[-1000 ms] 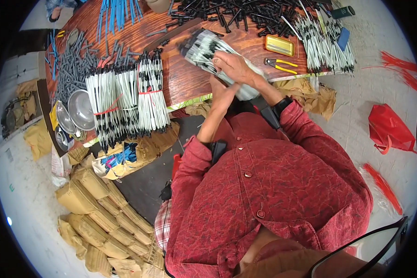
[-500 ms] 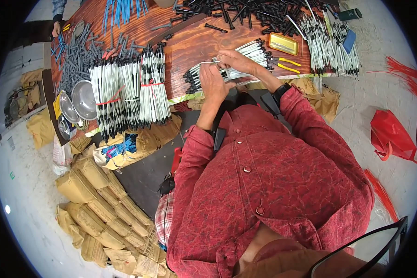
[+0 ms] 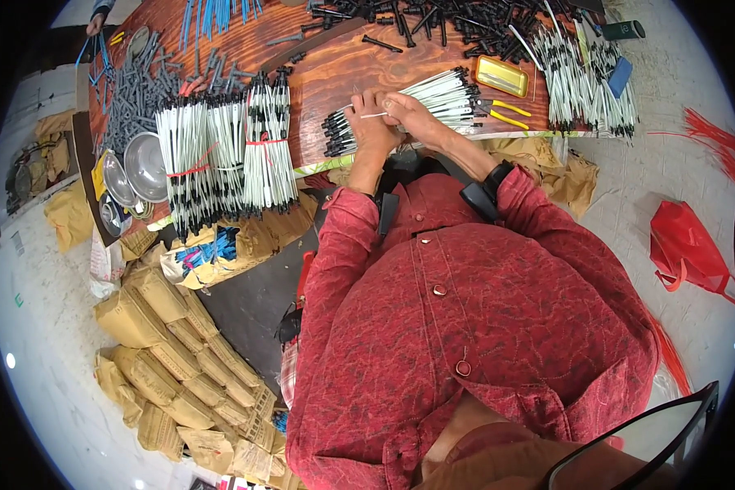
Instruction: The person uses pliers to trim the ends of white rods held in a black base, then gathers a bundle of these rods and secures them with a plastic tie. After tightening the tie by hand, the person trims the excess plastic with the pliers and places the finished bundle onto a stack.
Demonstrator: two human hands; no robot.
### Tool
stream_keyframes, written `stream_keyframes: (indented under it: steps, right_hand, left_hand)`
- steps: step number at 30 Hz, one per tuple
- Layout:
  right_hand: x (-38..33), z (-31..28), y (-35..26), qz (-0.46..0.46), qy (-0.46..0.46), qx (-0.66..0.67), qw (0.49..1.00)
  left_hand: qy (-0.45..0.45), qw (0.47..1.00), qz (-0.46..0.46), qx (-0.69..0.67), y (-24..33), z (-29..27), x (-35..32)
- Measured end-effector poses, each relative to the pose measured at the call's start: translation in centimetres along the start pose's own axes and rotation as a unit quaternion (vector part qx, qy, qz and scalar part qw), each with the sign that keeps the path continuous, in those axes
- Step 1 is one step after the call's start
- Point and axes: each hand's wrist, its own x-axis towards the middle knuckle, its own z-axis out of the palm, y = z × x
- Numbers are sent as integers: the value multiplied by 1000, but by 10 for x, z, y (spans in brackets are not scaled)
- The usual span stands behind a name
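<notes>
My left hand (image 3: 371, 129) and my right hand (image 3: 412, 117) meet over a spread pile of white rods with black ends (image 3: 445, 88) at the table's near edge. The right fingers close on a thin white rod (image 3: 374, 115), whose free part crosses in front of the left fingers. My left hand is curled beside the right; what lies inside it is hidden. Yellow-handled pliers (image 3: 508, 115) lie right of the pile, jaws toward it. To the left stand bundles of similar rods (image 3: 268, 175), tied with red strips.
Black plastic parts (image 3: 400, 24), grey parts (image 3: 139, 94) and blue sticks (image 3: 212, 20) cover the far table. A yellow tin (image 3: 501, 75) and loose rods (image 3: 580, 90) lie right. Metal bowls (image 3: 145, 167) sit left, paper packages (image 3: 151, 314) below. Another person's hand (image 3: 95, 24) shows far left.
My left fingers have curled in, and my right hand has turned slightly beside them. The thin white rod now lies across the left fingers. The other person's hand has moved up, holding blue sticks.
</notes>
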Motion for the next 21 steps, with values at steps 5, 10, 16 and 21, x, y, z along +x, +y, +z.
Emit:
stream_keyframes:
  steps: [5,10,16,21]
  right_hand:
    - [19,-28,10,49,24,173,983]
    - [24,-23,5,61,36,280,957]
    - [34,-32,12,2,2,213,977]
    - [8,23,-49,-76,62,-84,992]
  left_hand:
    - [2,994,17,110,9,-17,2]
    - [7,994,103,44,-9,-12,11]
    - [-80,994,77,-17,-2,-30,23]
    - [29,971,119,-206,-9,-23,15]
